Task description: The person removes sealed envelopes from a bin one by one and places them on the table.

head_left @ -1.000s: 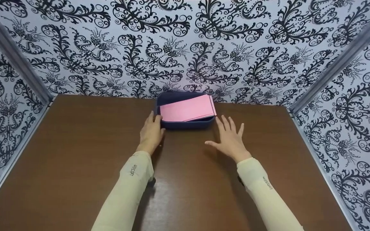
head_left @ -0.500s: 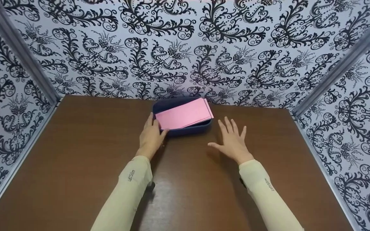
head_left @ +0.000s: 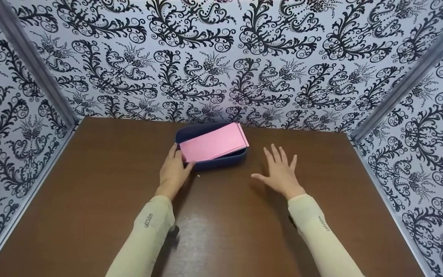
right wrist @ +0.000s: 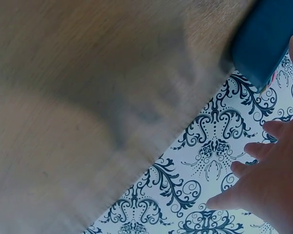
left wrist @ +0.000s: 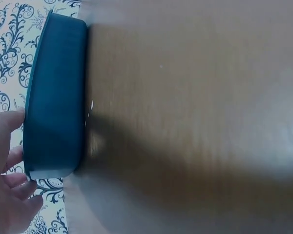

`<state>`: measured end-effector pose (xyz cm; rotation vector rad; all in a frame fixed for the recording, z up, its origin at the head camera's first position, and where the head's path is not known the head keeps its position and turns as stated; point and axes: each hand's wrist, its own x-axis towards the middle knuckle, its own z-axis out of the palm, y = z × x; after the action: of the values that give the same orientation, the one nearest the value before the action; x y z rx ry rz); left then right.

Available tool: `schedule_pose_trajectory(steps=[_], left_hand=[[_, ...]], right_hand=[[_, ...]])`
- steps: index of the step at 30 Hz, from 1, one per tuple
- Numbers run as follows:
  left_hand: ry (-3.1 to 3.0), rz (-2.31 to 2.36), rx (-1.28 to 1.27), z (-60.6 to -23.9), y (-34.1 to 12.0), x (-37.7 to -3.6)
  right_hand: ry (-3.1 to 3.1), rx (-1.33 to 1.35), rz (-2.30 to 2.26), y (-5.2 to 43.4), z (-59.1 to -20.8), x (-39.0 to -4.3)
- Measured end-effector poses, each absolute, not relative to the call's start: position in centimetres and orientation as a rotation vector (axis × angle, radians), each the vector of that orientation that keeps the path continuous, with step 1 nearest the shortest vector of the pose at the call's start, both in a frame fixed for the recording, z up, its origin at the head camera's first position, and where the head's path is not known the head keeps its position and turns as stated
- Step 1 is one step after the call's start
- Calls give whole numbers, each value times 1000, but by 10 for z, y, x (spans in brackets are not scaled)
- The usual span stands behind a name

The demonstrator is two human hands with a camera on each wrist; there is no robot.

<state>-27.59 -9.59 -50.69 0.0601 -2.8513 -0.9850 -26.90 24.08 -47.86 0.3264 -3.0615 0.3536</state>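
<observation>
Dark blue tray [head_left: 221,161] sits at the back of the brown surface [head_left: 90,192], near the patterned wall [head_left: 221,57]. Inside: a stack of pink paper [head_left: 214,145], far end propped on the rim, nothing else visible. Left hand [head_left: 173,173] holds the tray's near-left corner, thumb on the front rim, fingers along the side. Right hand [head_left: 281,173] hovers right of the tray, apart from it, fingers spread and relaxed, grasping nothing. Step looks like positioning the tray one-handed; next move likely calls for a steady slide so the paper stays in.
</observation>
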Motion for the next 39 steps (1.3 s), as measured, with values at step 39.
schedule_pose_trajectory(steps=[39], left_hand=[[-2985, -756, 237, -488, -193, -181]], right_hand=[[-3077, 335, 445, 229, -484, -251]])
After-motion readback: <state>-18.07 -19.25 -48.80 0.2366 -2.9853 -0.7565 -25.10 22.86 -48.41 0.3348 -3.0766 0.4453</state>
